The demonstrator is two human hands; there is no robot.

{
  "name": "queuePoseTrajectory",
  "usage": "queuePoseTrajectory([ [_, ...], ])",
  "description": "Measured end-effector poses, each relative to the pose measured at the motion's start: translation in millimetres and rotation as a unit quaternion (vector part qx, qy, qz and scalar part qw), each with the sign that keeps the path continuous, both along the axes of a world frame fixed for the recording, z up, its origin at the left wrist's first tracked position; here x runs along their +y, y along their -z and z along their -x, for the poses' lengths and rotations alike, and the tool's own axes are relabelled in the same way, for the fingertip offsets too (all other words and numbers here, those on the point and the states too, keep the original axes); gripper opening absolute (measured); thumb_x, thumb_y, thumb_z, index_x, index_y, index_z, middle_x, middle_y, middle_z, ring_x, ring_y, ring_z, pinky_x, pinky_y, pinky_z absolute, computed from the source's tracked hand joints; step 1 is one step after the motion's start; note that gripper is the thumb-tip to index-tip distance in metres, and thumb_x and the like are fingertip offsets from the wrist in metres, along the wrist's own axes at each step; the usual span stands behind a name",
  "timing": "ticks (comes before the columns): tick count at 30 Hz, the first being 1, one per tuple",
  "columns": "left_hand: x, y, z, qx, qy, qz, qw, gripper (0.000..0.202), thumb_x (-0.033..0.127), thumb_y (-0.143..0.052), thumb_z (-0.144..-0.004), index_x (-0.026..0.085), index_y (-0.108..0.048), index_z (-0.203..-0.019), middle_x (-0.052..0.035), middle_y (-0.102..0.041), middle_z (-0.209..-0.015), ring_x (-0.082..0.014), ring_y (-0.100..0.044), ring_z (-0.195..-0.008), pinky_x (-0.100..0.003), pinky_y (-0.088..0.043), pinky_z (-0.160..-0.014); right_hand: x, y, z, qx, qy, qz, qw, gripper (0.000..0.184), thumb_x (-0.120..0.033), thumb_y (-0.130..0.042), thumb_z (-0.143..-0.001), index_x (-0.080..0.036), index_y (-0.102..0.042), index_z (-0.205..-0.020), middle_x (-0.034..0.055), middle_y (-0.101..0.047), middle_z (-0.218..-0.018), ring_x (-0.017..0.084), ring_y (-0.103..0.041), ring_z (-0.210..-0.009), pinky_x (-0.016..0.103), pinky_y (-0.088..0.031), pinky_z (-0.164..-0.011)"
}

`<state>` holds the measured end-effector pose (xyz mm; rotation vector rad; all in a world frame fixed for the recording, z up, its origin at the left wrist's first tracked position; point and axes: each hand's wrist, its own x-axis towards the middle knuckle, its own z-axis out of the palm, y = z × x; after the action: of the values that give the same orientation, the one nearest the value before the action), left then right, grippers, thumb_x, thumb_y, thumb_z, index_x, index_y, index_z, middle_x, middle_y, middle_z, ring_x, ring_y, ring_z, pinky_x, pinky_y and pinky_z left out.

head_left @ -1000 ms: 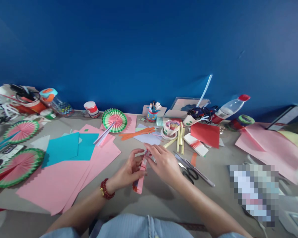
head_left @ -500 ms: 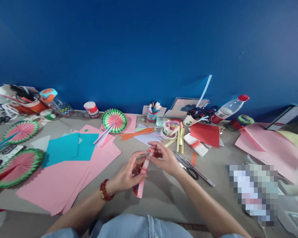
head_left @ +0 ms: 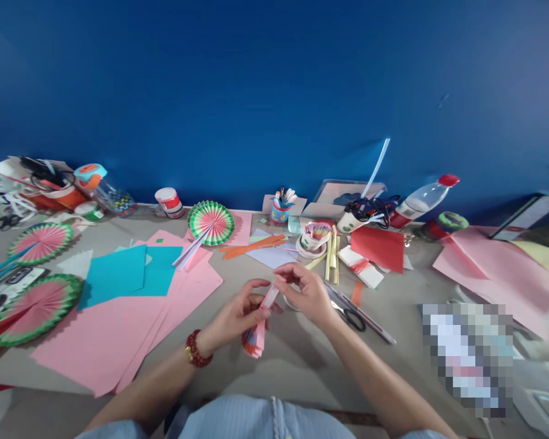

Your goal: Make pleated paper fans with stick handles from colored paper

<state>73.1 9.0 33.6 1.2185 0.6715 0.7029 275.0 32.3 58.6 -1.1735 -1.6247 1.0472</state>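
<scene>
Between my two hands is a strip of pleated pink paper, its folds fanning out at the lower end with orange and purple edges. My left hand pinches it near the middle, thumb on top. My right hand grips the upper end between thumb and fingers. The strip slants above the grey table, its top end partly hidden by my right fingers. Just right of my right hand lie black-handled scissors and a slim pen-like tool.
Pink sheets and teal paper lie to the left. Finished-looking round paper fans stand at the back and left. Behind my hands are a paper cup, orange strips, red paper and a plastic bottle.
The pleats at the lower end have spread more, showing more coloured edges. My left hand has shifted slightly along the strip, and my right hand has moved a little down.
</scene>
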Motion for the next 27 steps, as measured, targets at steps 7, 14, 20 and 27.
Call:
queuePoseTrajectory([
  [7,1,-4.0,-1,0.063,-0.032,-0.019,0.997,0.041,0.051,-0.053,-0.094,0.012,-0.063,-0.085,-0.0096,-0.073,-0.083,-0.0154,-0.066,-0.064,-0.025,-0.051,-0.060,-11,-3.9,9,0.008,0.005,-0.010,1.000,0.037,-0.031,-0.066,-0.086,-0.023,-0.057,-0.121,0.0017,-0.066,-0.089,0.016,-0.064,-0.078,0.029,-0.052,-0.073],
  [14,-3,-10.5,0,0.105,-0.043,-0.055,0.992,0.042,0.050,-0.053,-0.094,0.013,-0.067,-0.084,-0.0079,-0.073,-0.075,-0.0161,-0.068,-0.064,-0.023,-0.051,-0.058,-16,2.6,18,0.093,0.004,0.025,0.995,0.065,-0.024,-0.072,-0.078,-0.027,-0.044,-0.137,-0.0014,-0.060,-0.088,0.013,-0.062,-0.074,0.028,-0.053,-0.073],
  [20,-3,-14.2,3,0.108,-0.037,-0.054,0.992,0.041,0.050,-0.055,-0.093,0.012,-0.068,-0.084,-0.0093,-0.074,-0.076,-0.0155,-0.067,-0.059,-0.021,-0.046,-0.051,-11,2.7,18,0.152,0.011,0.057,0.987,0.048,-0.033,-0.071,-0.082,-0.025,-0.052,-0.126,-0.0025,-0.060,-0.078,0.013,-0.060,-0.069,0.025,-0.050,-0.065],
  [27,0,-8.8,6,0.087,-0.013,-0.015,0.996,0.041,0.050,-0.057,-0.092,0.011,-0.070,-0.093,-0.0122,-0.075,-0.082,-0.0177,-0.070,-0.066,-0.021,-0.045,-0.054,-13,1.8,13,0.120,0.030,0.015,0.992,0.031,-0.031,-0.068,-0.085,-0.023,-0.061,-0.114,-0.0018,-0.060,-0.076,0.012,-0.060,-0.067,0.024,-0.049,-0.064],
])
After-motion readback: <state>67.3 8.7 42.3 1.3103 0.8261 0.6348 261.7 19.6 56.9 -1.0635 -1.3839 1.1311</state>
